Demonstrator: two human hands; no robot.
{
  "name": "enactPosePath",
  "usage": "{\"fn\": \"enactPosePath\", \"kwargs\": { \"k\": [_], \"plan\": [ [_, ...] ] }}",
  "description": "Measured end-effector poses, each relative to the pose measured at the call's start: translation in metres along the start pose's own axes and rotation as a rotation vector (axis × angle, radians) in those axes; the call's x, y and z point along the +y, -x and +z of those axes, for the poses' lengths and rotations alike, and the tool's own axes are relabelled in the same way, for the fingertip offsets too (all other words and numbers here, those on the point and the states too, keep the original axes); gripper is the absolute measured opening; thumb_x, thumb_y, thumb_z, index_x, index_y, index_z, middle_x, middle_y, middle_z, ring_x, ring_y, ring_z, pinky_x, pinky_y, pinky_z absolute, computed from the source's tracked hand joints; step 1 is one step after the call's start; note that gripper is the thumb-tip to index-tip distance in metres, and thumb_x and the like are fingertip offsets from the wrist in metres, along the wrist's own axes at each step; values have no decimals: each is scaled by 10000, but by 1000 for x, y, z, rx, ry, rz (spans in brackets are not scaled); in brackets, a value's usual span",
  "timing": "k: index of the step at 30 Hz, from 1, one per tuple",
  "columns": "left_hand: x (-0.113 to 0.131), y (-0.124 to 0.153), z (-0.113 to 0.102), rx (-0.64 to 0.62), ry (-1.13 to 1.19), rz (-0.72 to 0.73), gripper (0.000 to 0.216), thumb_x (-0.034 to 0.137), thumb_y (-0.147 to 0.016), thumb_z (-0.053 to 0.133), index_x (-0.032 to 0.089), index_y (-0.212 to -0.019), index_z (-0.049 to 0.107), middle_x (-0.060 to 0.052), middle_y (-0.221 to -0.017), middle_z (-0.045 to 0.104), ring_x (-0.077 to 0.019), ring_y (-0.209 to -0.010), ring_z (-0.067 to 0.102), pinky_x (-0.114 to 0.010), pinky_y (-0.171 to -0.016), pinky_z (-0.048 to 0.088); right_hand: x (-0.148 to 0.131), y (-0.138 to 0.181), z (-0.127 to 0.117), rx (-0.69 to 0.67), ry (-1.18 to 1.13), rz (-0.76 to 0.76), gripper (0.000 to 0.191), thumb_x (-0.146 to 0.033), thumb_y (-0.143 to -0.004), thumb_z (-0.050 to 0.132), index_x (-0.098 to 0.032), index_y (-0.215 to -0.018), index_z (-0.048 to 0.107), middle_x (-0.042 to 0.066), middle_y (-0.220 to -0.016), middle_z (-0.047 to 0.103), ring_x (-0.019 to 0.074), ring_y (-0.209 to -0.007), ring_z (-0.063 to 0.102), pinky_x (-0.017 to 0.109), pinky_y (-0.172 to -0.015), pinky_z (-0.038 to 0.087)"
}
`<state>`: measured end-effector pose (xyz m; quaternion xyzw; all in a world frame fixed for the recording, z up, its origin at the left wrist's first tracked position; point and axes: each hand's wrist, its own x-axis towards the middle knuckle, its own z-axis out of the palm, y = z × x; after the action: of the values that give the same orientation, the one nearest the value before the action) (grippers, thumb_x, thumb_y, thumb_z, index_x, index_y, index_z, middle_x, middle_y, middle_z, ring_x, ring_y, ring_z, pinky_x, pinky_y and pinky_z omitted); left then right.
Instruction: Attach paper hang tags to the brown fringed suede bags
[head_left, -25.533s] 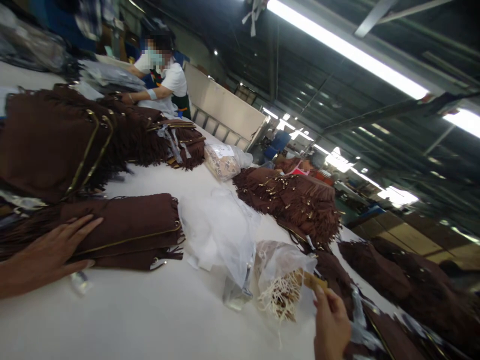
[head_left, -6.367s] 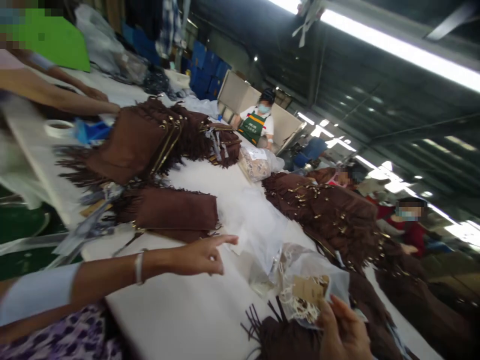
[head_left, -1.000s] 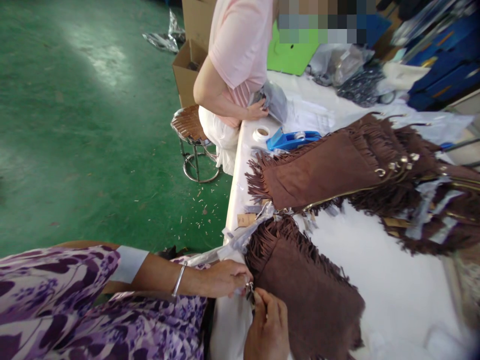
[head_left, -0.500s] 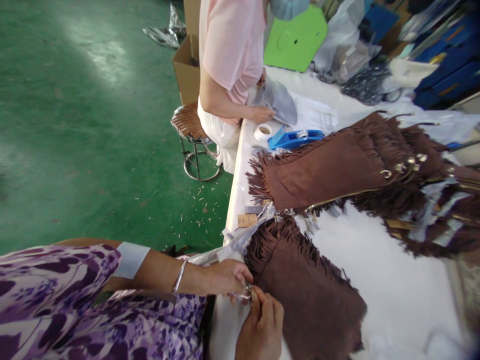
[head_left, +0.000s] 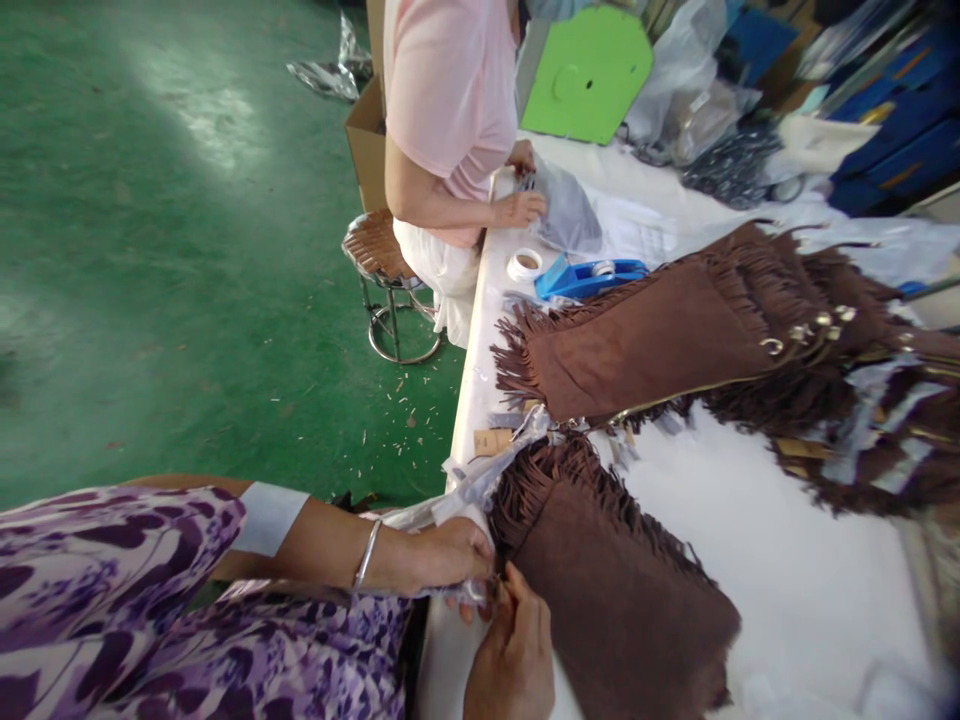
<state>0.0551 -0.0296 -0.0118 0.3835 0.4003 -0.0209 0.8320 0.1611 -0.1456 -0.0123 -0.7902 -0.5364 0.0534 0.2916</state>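
My left hand [head_left: 454,555], with a silver bangle at the wrist, is closed at the near edge of the table, fingers curled round a crumpled piece of clear plastic [head_left: 472,590]. Against it, my right hand [head_left: 514,640] pinches with thumb and forefinger; what lies in that pinch is too small and hidden to name. Just beyond both hands a dark brown fringed suede piece [head_left: 622,600], apparently a bag, lies flat on the white table [head_left: 810,570]. Thin plastic wrap [head_left: 487,485] and a cardboard tag [head_left: 492,441] lie beside its fringe.
More brown fringed pieces [head_left: 652,340] with gold zips and metal rings are stacked farther off. Near them are a blue tape dispenser [head_left: 589,277] and a white tape roll [head_left: 524,264]. A co-worker in pink [head_left: 450,110] handles a plastic-wrapped item [head_left: 566,210] beside a stool [head_left: 381,245].
My hands have shifted slightly, and the shiny metal bit between them is now mostly covered. The co-worker has leaned back a little, both hands now showing at the wrapped item.
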Motion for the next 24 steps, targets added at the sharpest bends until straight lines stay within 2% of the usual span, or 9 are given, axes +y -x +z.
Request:
{"fn": "enactPosePath", "kwargs": {
  "k": [2,4,5,9,11,14,19,22,24],
  "plan": [
    [-1,-4,0,-3,-23,-35,118,228,-702,580,131,-755,619,-40,-637,647,-135,-469,569,-207,-434,385,2,0,1,-26,-11,-18,323,-364,-990,403,-185,-1112,643,66,-961,692,153,-865,643,236,-739,452],
    [-1,-2,-1,26,-72,-9,115,232,-733,562,137,-777,610,-47,-679,654,-151,-508,586,-229,-463,417,1,0,0,-33,-20,-23,323,-376,-988,407,-190,-1094,650,60,-955,695,156,-861,642,240,-749,452],
    [0,2,-2,67,-145,56,124,244,-764,547,145,-805,609,-46,-703,655,-159,-547,598,-240,-495,435,-2,0,-1,-23,-25,-11,326,-382,-988,408,-188,-1091,648,62,-962,694,160,-871,640,245,-759,451],
    [9,23,-10,270,-633,517,169,251,-868,485,184,-901,637,-41,-846,659,-179,-793,605,-269,-722,452,-10,-3,-8,81,-18,39,312,-369,-980,439,-160,-1093,641,101,-1041,665,181,-981,616,272,-843,438],
    [13,29,-14,317,-721,583,173,233,-881,476,188,-915,640,-33,-869,657,-173,-815,592,-253,-738,428,-10,-6,-9,79,10,-3,300,-368,-973,456,-171,-1090,648,94,-1046,653,176,-983,610,262,-838,436],
    [17,30,-17,307,-715,575,182,228,-899,459,181,-934,631,-32,-879,657,-167,-808,592,-239,-711,416,-8,-12,-10,-21,39,-39,311,-403,-977,430,-213,-1088,649,54,-1017,653,156,-922,620,231,-760,438],
    [20,21,-16,245,-712,634,197,241,-929,433,174,-916,618,-57,-885,663,-185,-847,604,-265,-758,422,-12,-21,-13,-116,-3,61,380,-476,-975,367,-224,-992,651,32,-948,657,155,-842,625,233,-684,421],
    [21,17,-13,177,-514,588,204,261,-937,418,168,-900,596,-50,-824,656,-169,-777,611,-255,-706,441,-14,-22,-17,-115,-75,150,393,-511,-948,392,-224,-958,661,27,-926,671,163,-848,628,242,-739,431],
    [20,13,-10,120,-331,544,203,288,-936,426,163,-990,577,-40,-829,653,-154,-730,617,-240,-651,450,-14,-22,-18,-97,-126,218,391,-538,-913,441,-226,-933,676,25,-919,690,171,-845,639,245,-741,443]
  ]
}}
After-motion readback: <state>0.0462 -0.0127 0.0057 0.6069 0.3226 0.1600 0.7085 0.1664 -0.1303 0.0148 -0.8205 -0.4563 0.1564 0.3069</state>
